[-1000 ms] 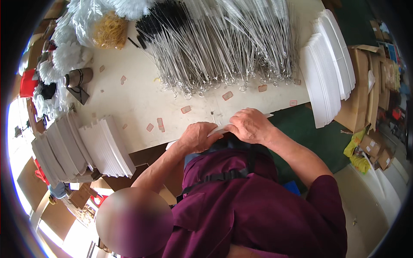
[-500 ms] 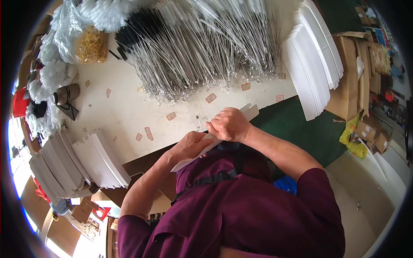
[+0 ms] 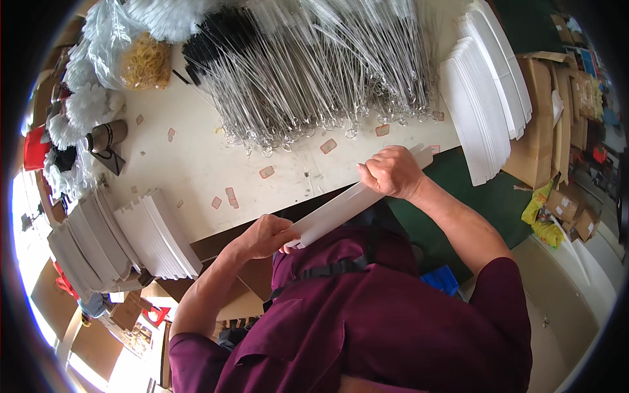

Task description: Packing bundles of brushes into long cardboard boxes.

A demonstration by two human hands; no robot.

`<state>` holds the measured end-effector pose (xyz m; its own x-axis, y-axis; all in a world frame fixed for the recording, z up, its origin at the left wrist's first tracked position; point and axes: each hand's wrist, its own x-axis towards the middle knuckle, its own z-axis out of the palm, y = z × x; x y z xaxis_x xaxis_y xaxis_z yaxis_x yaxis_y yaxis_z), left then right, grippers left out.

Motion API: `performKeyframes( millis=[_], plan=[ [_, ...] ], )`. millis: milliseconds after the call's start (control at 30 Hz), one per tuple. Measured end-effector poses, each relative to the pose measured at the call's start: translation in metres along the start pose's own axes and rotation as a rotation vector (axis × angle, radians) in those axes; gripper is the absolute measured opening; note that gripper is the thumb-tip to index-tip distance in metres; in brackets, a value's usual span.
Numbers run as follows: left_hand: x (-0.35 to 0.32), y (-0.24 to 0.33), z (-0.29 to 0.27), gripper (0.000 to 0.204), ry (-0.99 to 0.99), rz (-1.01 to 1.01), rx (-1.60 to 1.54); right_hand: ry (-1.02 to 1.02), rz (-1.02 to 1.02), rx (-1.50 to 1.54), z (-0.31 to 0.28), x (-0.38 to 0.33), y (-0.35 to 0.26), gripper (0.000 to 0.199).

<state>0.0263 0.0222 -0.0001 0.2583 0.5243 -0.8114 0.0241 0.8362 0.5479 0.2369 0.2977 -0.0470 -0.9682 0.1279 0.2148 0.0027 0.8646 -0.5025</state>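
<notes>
A long, narrow white card piece (image 3: 337, 213), with a lengthwise fold line, slants across in front of me at the table's near edge. My left hand (image 3: 265, 237) is closed on its lower left end, thumb on top and fingertips beneath. Toward the other end, my right hand (image 3: 396, 171) wraps round it in a fist, and the card's far tip sticks out beyond. The middle stretch between my hands shows bare. Past it on the table lies a broad pile of wire-handled brushes (image 3: 308, 92) with looped ends, some bristles black, others clear white.
Stacked flat white card pieces (image 3: 475, 124) lie at the table's right end; more white card stacks (image 3: 160, 236) sit front left. At the back left are yellow rubber bands (image 3: 145, 62), a dark cup (image 3: 110, 135) and white bristle bundles (image 3: 86, 114). Brown cartons (image 3: 529, 121) stand right.
My hands have drawn apart along the white card piece: the right moved up and right, the left down and left. More of the card's middle now shows.
</notes>
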Motion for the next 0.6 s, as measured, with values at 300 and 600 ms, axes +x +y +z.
performKeyframes(
  millis=[300,600],
  plan=[
    [0.029,0.052,-0.007,0.039,0.233,0.228,0.460,-0.004,-0.010,0.147,0.034,0.034,-0.041,0.035],
    [0.039,0.043,0.004,0.035,0.112,0.291,0.327,0.028,0.025,0.140,0.027,0.023,-0.029,0.041]
  ],
)
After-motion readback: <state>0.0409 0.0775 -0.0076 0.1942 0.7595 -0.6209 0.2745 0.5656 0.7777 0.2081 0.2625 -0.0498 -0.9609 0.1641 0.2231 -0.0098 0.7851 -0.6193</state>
